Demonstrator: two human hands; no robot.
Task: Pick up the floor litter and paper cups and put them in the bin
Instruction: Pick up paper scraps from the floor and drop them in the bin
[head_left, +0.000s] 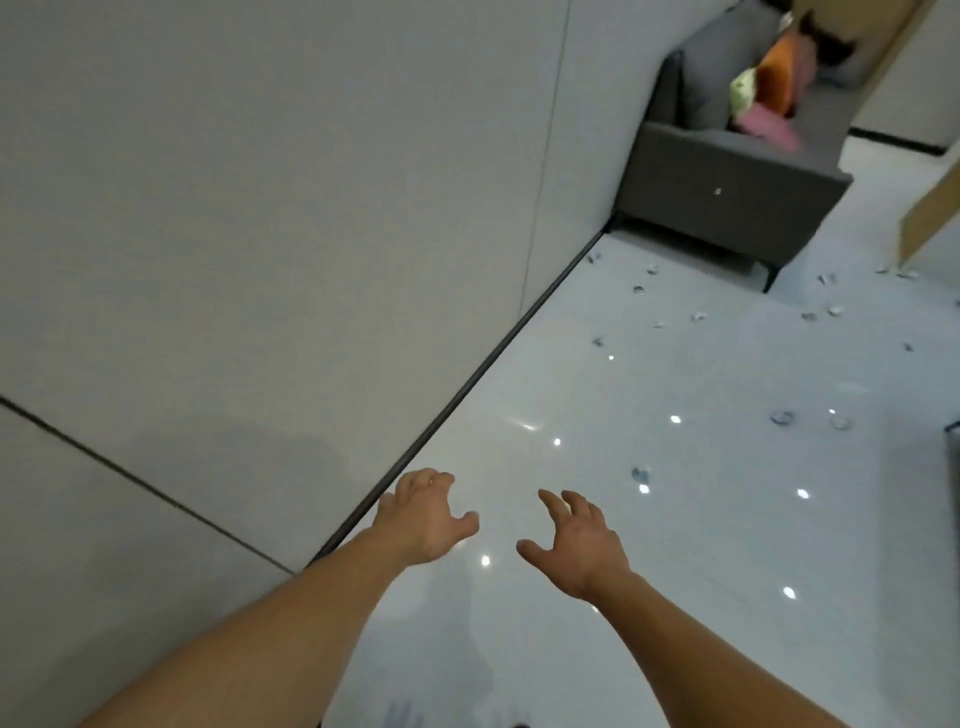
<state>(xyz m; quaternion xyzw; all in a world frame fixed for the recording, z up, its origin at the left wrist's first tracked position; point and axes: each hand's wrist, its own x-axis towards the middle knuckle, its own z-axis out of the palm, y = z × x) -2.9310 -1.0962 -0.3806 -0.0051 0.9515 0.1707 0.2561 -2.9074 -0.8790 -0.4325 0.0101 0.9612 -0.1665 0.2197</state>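
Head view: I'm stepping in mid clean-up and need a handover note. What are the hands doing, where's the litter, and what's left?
Left hand: open, empty, held out over the floor.
Right hand: the same.
Litter: small scraps scattered on the tiles. The nearest scrap lies ahead of the right hand, with more in front of the grey sofa.
Bin and paper cups: not in view.
Done: nothing that shows.
Left: every visible scrap, then find the bin.
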